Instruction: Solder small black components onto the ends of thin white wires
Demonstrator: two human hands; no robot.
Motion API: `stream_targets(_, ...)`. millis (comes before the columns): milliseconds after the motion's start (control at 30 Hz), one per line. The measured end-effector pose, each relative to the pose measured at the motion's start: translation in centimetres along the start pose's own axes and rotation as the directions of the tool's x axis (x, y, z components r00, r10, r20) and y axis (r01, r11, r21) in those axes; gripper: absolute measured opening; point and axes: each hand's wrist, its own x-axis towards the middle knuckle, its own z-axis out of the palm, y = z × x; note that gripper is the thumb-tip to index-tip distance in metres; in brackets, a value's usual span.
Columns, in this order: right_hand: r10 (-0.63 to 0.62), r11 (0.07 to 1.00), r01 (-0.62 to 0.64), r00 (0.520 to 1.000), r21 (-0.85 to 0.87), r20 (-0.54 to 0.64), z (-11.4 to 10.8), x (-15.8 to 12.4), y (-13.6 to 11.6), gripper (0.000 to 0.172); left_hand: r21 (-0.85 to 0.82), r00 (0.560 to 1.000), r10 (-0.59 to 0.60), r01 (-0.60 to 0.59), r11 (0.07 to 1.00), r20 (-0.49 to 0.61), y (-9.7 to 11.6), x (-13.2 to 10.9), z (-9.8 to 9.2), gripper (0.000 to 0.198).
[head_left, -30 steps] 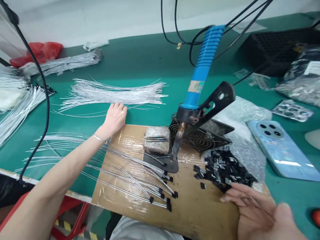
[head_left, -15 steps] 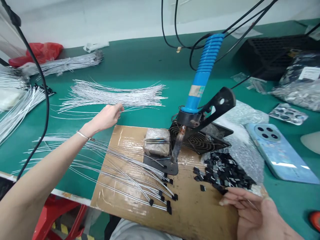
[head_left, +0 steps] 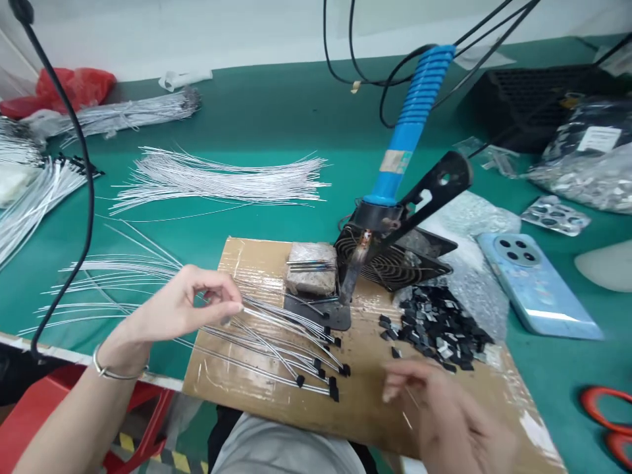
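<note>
My left hand (head_left: 192,306) hovers over the left edge of the cardboard board (head_left: 365,401), thumb and fingers pinched on a thin white wire (head_left: 143,243) that trails back to the left. Under it lie finished wires with black end caps (head_left: 296,349), fanned across the board. My right hand (head_left: 444,418) is over the board's front right, blurred by motion, fingers pointing left; what it holds cannot be made out. A pile of small black parts (head_left: 439,326) lies just beyond it. A blue-handled soldering iron (head_left: 415,118) stands tilted in its black stand.
A loose bundle of white wires (head_left: 217,181) lies on the green table behind the board, with more bundles at the far left. A grey block (head_left: 311,266) and a black fan (head_left: 395,266) sit by the iron. A blue phone (head_left: 536,286) and red scissors (head_left: 607,415) lie to the right.
My left hand drew back from the far wire bundle to the near edge of the board with a wire pinched in it. My right hand slid left over the board.
</note>
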Motion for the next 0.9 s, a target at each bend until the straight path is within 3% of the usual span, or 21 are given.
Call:
stream_targets(100, -0.036, 0.998, 0.024, 0.976, 0.056, 0.216, 1.7, -0.3, -1.6, 0.018, -0.016, 0.999, -0.021, 0.022, 1.0, 0.041, -0.3, -0.1, 2.1, 0.018)
stream_targets(200, -0.091, 0.996, 0.09, 0.95, 0.019, 0.298, 2.6, 0.0, -2.1, 0.008, -0.032, 0.998, -0.034, 0.036, 0.999, 0.054, -0.3, -0.2, 3.1, 0.02)
stream_targets(300, -0.101, 0.995, 0.095, 0.949, 0.033, 0.299, 2.8, 0.2, -2.1, 0.016, -0.057, 0.998, -0.043, 0.045, 0.997, 0.047, -0.1, -0.3, 3.4, 0.021)
stream_targets(667, -0.026, 0.996, 0.004, 0.969, 0.087, 0.247, 3.9, -0.7, -2.4, 0.018, -0.141, 0.994, -0.104, 0.109, 0.984, 0.039, 0.4, 0.0, 4.8, 0.021)
stream_targets(900, 0.151, 0.972, -0.186, 0.962, 0.142, 0.226, 4.0, -0.9, -1.8, 0.032, -0.173, 0.987, -0.141, 0.152, 0.973, 0.072, 0.4, -0.1, 5.6, 0.024)
